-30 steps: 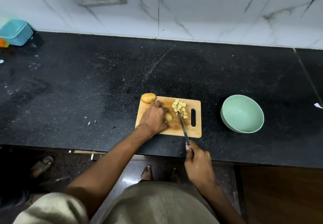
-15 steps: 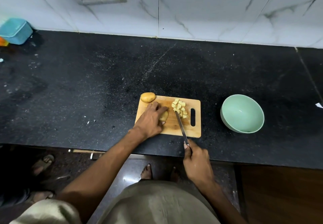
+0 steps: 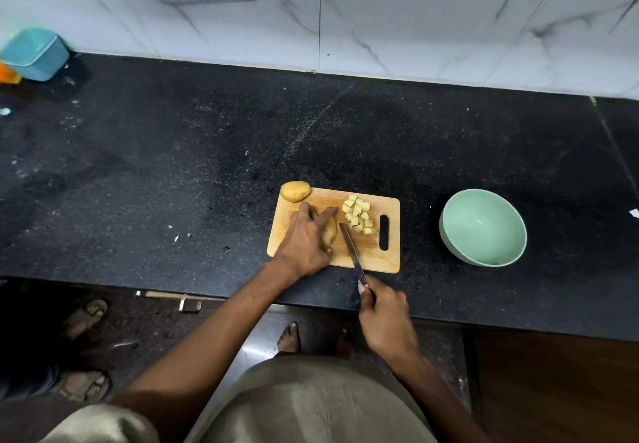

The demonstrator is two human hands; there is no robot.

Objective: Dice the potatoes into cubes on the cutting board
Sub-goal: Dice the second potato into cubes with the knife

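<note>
A wooden cutting board [image 3: 371, 256] lies on the black counter near its front edge. My left hand [image 3: 304, 242] presses a potato piece [image 3: 329, 231] down on the board's middle, fingers spread over it. My right hand [image 3: 385, 318] grips the handle of a knife [image 3: 351, 249] whose blade lies just right of that piece, tip pointing away from me. A pile of several pale potato cubes [image 3: 359, 214] sits on the board's far right part, next to the handle slot. A whole potato [image 3: 295, 191] rests at the board's far left corner.
A mint green bowl [image 3: 483, 227] stands on the counter to the right of the board. A blue container [image 3: 34, 53] sits at the far left by the marble wall. The counter's front edge runs just below the board. Feet in sandals show on the floor at left.
My left hand has shifted on the potato piece and turned it, fingers now stretched out. The knife has slid slightly toward me and sits right beside the piece.
</note>
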